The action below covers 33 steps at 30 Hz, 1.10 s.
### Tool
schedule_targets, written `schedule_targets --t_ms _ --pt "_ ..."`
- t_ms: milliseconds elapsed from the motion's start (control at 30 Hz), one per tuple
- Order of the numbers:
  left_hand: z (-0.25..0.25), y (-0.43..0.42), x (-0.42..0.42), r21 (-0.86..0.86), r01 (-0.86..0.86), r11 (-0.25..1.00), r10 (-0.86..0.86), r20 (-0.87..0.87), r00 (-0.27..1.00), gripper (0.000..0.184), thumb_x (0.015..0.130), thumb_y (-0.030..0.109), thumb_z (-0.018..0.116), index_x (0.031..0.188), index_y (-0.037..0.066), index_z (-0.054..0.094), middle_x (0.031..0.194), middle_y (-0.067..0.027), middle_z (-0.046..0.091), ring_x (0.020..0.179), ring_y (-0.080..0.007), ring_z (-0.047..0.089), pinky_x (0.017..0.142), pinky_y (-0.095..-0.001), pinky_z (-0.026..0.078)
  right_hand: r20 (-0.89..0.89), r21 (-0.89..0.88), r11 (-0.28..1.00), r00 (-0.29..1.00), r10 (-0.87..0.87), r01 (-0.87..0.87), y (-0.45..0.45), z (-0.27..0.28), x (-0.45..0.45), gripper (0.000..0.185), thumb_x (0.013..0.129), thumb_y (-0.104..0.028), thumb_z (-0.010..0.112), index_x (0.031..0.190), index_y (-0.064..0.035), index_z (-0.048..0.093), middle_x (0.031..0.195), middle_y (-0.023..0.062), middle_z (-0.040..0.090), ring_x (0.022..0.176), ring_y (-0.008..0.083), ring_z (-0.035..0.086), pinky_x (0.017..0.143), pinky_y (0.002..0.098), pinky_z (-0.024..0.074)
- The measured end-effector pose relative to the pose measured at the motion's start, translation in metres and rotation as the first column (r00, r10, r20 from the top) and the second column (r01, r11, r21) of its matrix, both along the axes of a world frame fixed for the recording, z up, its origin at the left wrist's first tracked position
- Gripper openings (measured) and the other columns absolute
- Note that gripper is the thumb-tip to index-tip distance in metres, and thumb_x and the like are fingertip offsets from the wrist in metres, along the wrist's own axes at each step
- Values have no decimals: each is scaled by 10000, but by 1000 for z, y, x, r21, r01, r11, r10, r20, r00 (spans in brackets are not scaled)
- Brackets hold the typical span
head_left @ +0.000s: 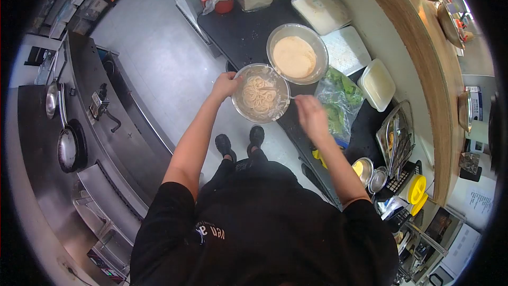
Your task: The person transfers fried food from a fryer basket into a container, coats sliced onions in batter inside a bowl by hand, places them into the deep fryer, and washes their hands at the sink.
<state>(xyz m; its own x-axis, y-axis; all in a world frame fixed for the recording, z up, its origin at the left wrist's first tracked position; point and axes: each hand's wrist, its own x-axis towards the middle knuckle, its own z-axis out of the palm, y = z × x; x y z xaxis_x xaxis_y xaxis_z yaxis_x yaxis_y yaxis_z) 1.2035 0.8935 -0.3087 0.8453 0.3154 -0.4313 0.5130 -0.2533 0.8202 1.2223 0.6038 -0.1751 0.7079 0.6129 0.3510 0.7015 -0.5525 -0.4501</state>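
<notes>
My left hand point(226, 85) grips the left rim of a metal mixing bowl point(238, 107). Inside it lie pale ring-shaped slices point(257, 95), like onion rings, coated in a creamy batter that also smears the bowl's walls. The fingers of my right hand point(312, 116) are closed around the end of a thin-handled utensil point(271, 89) that reaches over the right rim into the rings; its head is partly covered, so its kind is unclear. Touching this bowl at the upper right is a larger metal bowl point(271, 47) holding smooth beige batter point(294, 56).
A plastic bag of green leaves point(338, 100) lies on the dark counter point(241, 37) beside my right hand. Behind stand a white tub point(377, 85) and a lidded container point(320, 12). Small metal bowls point(364, 171) are near my right elbow. Pans point(67, 145) hang at left.
</notes>
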Motion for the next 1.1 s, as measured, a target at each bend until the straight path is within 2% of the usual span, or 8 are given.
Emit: schedule_targets --t_ms 167,233,400,533,867,967,1033,1100 --pt "6 -2 -1 -39 -2 999 0 -36 999 319 796 298 590 927 19 671 727 -118 655 655 -187 628 616 -325 486 -191 -14 999 981 41 -45 7 -43 10 84 794 -51 583 849 -15 633 826 139 627 760 313 615 685 373 501" --pt "9 -2 -5 -51 -22 998 20 -39 999 313 801 293 589 929 19 670 728 -118 654 655 -184 626 615 -322 485 -365 35 963 900 -238 268 5 -37 36 96 798 -86 580 817 -17 643 806 162 644 758 327 629 686 373 505" --pt "6 -5 -3 -63 -21 998 21 -2 1000 298 811 274 586 941 19 668 741 -112 655 646 -177 618 588 -319 482 -247 -197 877 844 -477 438 -13 -50 118 186 791 -182 564 868 -42 659 828 191 651 774 343 638 696 413 503" --pt "22 -9 -6 -68 -43 997 39 -64 997 303 807 274 595 949 16 666 747 -95 656 641 -168 613 584 -318 480 -136 -390 838 877 -462 381 -10 -81 137 205 787 -192 554 878 -46 666 846 188 654 797 346 635 717 413 498" --pt "8 -7 -4 -55 -22 998 21 -29 999 281 828 254 614 961 13 665 793 -65 651 659 -136 580 598 -296 473 -460 -116 977 862 -212 178 8 -35 66 180 794 -189 600 863 -39 671 846 188 655 815 314 645 738 368 499" --pt "7 -8 -5 -44 -43 998 41 -47 998 300 788 257 613 980 33 664 825 -121 672 728 -198 640 679 -325 490 -196 -170 980 978 64 -99 28 -46 33 148 796 -114 581 846 14 636 889 179 627 841 340 604 742 399 485" --pt "6 -10 -7 -47 -43 998 41 -41 998 300 788 256 612 985 37 664 832 -125 672 737 -204 642 684 -330 492 -186 -148 988 983 9 -37 29 -46 34 152 808 -137 583 851 -3 641 869 178 637 822 334 617 732 385 493" --pt "4 -10 -10 -48 -59 997 57 -39 998 300 788 255 610 990 40 664 840 -129 673 745 -211 644 689 -334 493 -471 -16 987 869 -150 162 24 -37 44 161 817 -163 587 866 -24 649 844 165 654 789 297 644 715 360 502"
